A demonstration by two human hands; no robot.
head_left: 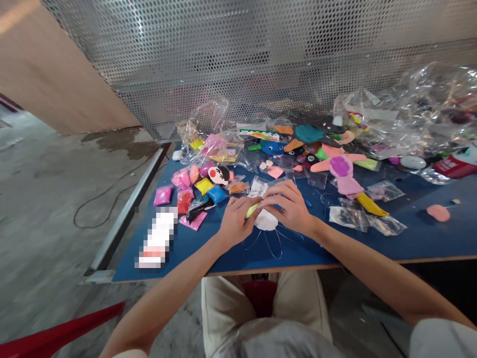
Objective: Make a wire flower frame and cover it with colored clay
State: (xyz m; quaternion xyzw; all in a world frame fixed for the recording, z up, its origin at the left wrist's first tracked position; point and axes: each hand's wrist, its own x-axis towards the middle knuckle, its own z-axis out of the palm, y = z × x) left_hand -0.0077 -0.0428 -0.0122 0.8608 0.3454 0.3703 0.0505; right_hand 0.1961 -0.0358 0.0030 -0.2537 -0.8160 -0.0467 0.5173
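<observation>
Our left hand (238, 220) and right hand (289, 208) pinch a pale-yellow lump (252, 211), its shaping seemingly unfinished. Just beneath the grip, a white disc (267, 221) looks already formed (thin loops (276, 257) trail nearer us); we judge the 2 pieces separate.

Perforated metal panel (208, 54) behind blue table (223, 259); grey concrete floor (48, 199)

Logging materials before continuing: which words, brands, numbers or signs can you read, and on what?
None legible:
Red label, right: white lettering, blurred.
Green packet card: print too small.
White piece, centre: dark marks, blurred.
Black round piece: white marks, too small.
White patch, left: pixelated.
</observation>
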